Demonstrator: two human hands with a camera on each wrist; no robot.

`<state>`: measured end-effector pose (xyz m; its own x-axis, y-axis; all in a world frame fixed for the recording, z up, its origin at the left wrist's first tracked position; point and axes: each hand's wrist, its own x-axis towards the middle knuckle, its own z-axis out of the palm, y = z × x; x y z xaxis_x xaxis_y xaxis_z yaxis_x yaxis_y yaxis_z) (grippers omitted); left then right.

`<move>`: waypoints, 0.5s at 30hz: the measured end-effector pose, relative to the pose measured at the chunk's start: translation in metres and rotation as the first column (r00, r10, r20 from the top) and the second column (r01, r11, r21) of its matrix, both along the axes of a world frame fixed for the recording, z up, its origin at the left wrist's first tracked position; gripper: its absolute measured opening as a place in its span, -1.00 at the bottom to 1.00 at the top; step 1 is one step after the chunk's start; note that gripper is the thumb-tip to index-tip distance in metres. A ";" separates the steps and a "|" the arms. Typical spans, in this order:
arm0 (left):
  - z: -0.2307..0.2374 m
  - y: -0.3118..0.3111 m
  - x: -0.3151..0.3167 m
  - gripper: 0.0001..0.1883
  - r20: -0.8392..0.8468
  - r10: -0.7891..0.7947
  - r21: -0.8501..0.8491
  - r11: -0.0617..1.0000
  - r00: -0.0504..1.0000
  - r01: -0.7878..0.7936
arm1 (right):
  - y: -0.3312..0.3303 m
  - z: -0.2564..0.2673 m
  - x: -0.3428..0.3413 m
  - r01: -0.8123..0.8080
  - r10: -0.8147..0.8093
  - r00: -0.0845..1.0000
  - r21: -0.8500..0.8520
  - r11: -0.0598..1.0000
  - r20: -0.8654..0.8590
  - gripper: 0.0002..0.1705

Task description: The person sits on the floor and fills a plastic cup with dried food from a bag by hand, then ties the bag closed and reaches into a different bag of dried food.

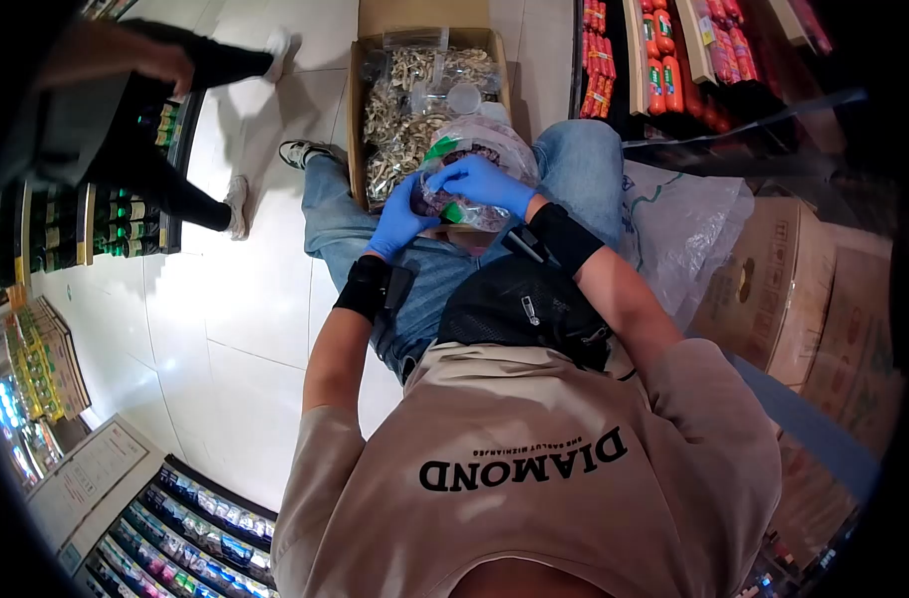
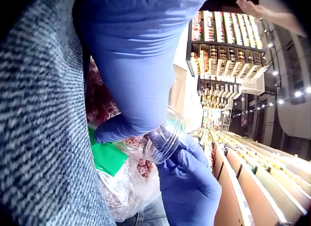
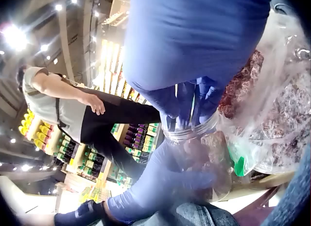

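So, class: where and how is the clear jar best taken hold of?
Probably round the body of the clear jar, left hand coming from the person's left: its round wall suits curled fingers, and the right hand has its fingers at the open, threaded mouth.

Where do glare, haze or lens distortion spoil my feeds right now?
Head: the image bends toward its dark, rounded borders, with white glare on the floor. Left wrist: ceiling lights burn out as bright spots; the clear jar catches highlights. Right wrist: a lamp flares upper left, and the left hand looks hazy.
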<state>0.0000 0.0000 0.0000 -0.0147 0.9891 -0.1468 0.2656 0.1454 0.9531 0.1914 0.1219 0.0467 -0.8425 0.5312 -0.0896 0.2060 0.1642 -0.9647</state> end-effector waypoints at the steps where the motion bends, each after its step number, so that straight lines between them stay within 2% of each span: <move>1: -0.003 0.000 -0.001 -0.07 -0.005 0.005 0.014 1.000 1.000 -0.005 | 0.001 -0.004 0.000 0.014 -0.016 0.999 -0.044 0.999 -0.040 -0.72; 3: 0.000 0.002 -0.010 -0.08 -0.030 0.011 0.035 0.999 0.999 -0.010 | 0.006 -0.009 -0.007 0.024 -0.032 0.995 -0.082 0.996 -0.098 -0.73; 5: 0.006 0.000 -0.004 -0.11 -0.034 0.006 0.010 1.000 0.999 -0.005 | 0.009 -0.012 -0.001 0.161 -0.167 0.977 -0.049 0.986 -0.135 -0.77; 6: 0.002 0.000 -0.004 -0.11 -0.033 0.007 0.011 1.000 0.999 -0.006 | 0.012 -0.017 0.002 0.160 -0.165 0.977 -0.048 0.986 -0.135 -0.77; 8: -0.007 0.001 -0.002 -0.14 -0.025 0.028 0.033 0.999 0.999 -0.027 | 0.018 -0.025 0.011 0.202 -0.205 0.979 0.132 0.970 0.013 -0.80; 9: -0.007 0.001 -0.001 -0.14 -0.025 0.028 0.036 0.999 0.999 -0.027 | 0.017 -0.032 0.014 0.202 -0.205 0.979 0.134 0.970 0.012 -0.80; 11: -0.005 -0.002 -0.001 -0.18 -0.042 0.042 0.048 0.998 0.998 -0.040 | 0.014 -0.046 0.020 0.263 -0.301 0.953 0.432 0.862 0.020 -0.84; 12: 0.000 -0.003 0.000 -0.18 -0.045 0.039 0.050 0.998 0.998 -0.036 | 0.015 -0.046 0.022 0.268 -0.305 0.952 0.433 0.861 0.016 -0.84; 14: 0.009 0.000 0.001 -0.19 -0.061 0.019 0.092 0.996 0.998 -0.013 | 0.021 -0.045 0.024 0.054 -0.240 0.928 0.538 0.841 0.283 -0.79; 15: 0.006 0.001 0.002 -0.27 -0.059 0.043 0.138 0.990 0.997 -0.034 | 0.020 -0.050 0.026 0.068 -0.252 0.929 0.546 0.835 0.271 -0.79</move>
<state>0.0015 0.0011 0.0065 -0.0578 0.9983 -0.0076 0.3208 0.0258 0.9468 0.2169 0.1422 -0.0031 -0.7143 0.6998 -0.0090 0.5533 0.5568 -0.6196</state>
